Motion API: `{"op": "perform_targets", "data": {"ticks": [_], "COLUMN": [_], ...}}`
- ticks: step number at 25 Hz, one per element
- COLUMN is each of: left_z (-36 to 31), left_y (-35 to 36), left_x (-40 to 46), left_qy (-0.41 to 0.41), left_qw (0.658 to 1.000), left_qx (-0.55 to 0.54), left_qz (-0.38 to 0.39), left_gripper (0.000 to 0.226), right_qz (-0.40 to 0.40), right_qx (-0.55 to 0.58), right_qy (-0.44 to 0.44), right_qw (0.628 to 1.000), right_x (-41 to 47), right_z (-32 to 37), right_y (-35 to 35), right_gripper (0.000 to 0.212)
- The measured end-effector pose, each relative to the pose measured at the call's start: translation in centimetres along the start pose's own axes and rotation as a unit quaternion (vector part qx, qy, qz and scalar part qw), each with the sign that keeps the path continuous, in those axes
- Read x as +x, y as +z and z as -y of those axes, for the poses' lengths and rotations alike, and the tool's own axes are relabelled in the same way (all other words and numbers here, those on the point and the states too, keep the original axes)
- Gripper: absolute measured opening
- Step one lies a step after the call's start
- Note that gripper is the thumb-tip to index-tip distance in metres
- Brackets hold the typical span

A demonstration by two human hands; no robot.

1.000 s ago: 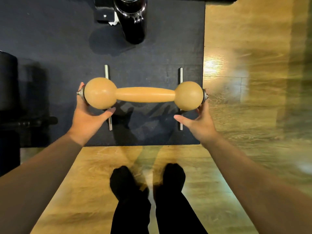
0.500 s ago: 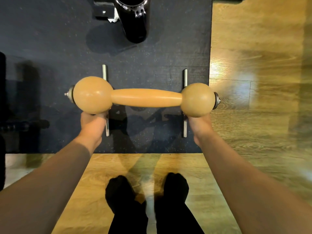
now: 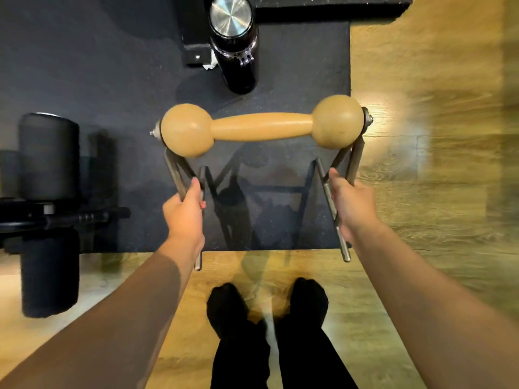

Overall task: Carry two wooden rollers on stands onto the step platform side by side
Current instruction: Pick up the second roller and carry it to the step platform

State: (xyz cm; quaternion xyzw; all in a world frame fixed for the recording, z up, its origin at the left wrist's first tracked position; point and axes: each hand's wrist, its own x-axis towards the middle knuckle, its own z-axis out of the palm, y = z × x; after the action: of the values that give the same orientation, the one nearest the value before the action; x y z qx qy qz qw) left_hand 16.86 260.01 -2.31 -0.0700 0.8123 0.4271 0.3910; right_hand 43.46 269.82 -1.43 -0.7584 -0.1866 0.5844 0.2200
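Roller now lifted, left hand and right hand fingers gripping its stand.

The wood floor on the right is blurry. The left hand hides part of the metal stand. Both arms run off the bottom edge.

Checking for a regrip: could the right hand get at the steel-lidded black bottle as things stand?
Probably not. The right hand is closed on the metal stand that carries the wooden roller, as is the left hand. The bottle stands beyond the roller, which spans the path; it would need to let go first.
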Motion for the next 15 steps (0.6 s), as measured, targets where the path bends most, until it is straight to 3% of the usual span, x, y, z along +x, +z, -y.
{"op": "perform_targets", "data": {"ticks": [7,15], "left_z": [-9.0,-25.8], "left_y": [-3.7,-6.4], "left_x": [-8.6,-20.5], "left_qy": [0.036,0.179], "left_qw": [0.999,0.979], "left_qx": [0.025,0.005], "left_qz": [0.025,0.092], "left_gripper": [0.048,0.055], "right_qz": [-0.008,-0.025], "right_qx": [-0.015,0.033], "right_qy": [-0.012,-0.116], "right_qw": [1.0,0.992], "right_x": [-10.0,-23.3], "right_z": [7.7,23.9], "right_y": [-2.5,-6.4], "right_gripper": [0.026,0.016]}}
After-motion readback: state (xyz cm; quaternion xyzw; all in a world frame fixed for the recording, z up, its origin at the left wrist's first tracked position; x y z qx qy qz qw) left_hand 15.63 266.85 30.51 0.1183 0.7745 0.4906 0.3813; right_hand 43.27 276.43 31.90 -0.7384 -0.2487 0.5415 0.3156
